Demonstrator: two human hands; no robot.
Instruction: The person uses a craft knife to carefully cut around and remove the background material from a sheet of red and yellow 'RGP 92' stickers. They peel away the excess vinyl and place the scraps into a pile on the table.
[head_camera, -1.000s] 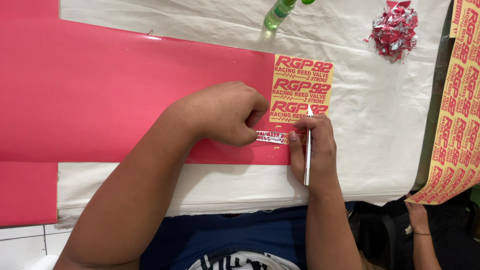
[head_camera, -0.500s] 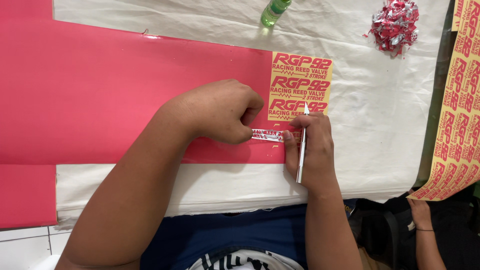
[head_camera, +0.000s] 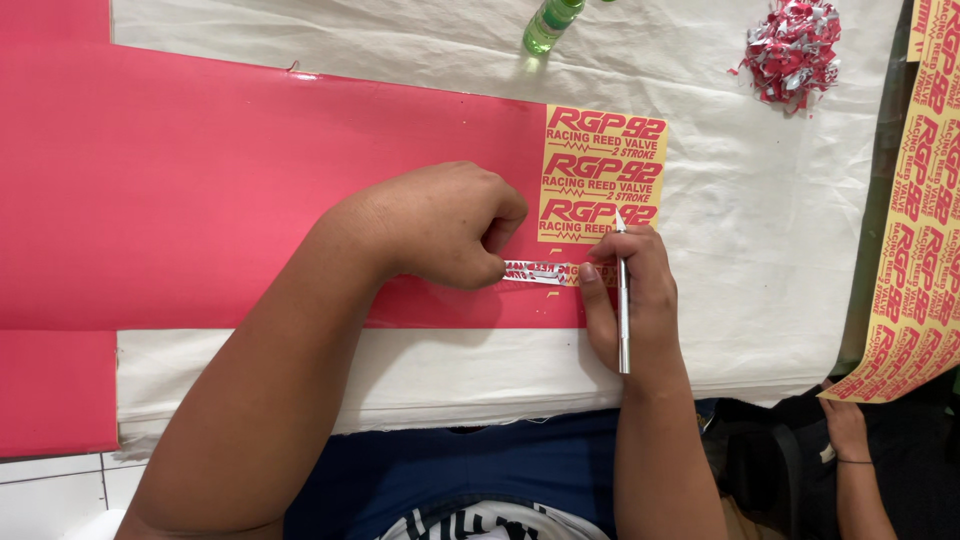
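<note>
Near the middle of the frame the left hand (head_camera: 445, 225) is curled into a loose fist, its fingertips pinching the end of a thin strip (head_camera: 535, 272) of peeled sticker film. The strip lies flat just below the yellow sticker sheet (head_camera: 600, 175), stretched between the two hands. The right hand (head_camera: 625, 290) is closed round a slim silver craft knife (head_camera: 622, 300), held like a pen with the blade end pointing up toward the sheet, while its thumb presses down on the other end of the strip.

The sheet rests on the right edge of a large pink sheet (head_camera: 220, 190), which covers a white cloth (head_camera: 760, 240) on the bench. A green bottle (head_camera: 548, 25) stands at the top centre, and a pile of red and silver scraps (head_camera: 792, 50) sits at the upper right. A long band of the same yellow stickers (head_camera: 925, 230) hangs down the right edge.

To peel well, I judge the strip should be pulled low and slow, nearly flat to the sheet, with the thumb pinning the printed letters so they stay down. The blade tip is best kept clear of the fingers.
</note>
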